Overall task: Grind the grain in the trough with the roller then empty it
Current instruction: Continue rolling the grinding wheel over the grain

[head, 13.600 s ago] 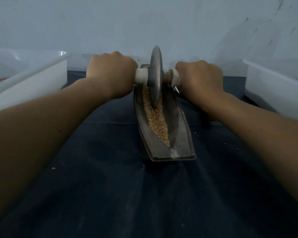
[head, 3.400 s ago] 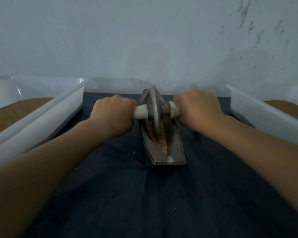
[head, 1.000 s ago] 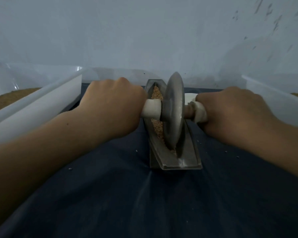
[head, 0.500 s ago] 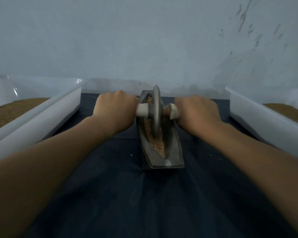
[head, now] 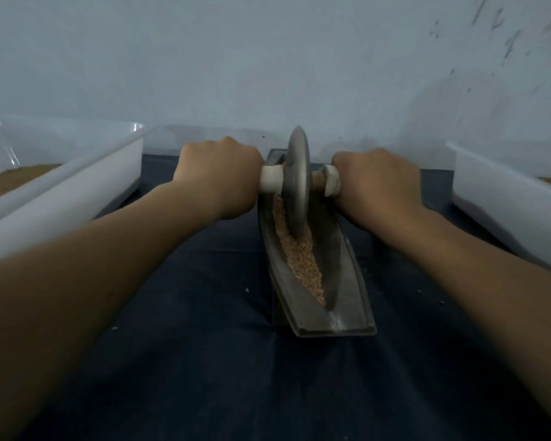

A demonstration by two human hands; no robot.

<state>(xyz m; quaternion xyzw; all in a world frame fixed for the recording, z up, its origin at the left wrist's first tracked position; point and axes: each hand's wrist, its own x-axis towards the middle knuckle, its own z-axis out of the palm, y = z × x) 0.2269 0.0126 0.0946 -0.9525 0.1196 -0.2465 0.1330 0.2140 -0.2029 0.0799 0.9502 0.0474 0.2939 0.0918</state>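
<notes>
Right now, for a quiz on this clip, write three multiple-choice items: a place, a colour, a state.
1. Where along the trough is the roller? A near end; B lifted clear; C far half.
2. The cloth is: A red; B dark blue; C white.
3. The roller is held by: A left hand and right hand; B left only; C nobody.

C: it sits past the exposed grain. B: navy all round the trough. A: each fist wraps one end of it.

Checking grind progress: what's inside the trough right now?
Tan grain lies along the groove of the trough, and the roller stands in it towards the far end. The roller hides whatever lies under and behind it, and how fine the grain is cannot be told.
</notes>
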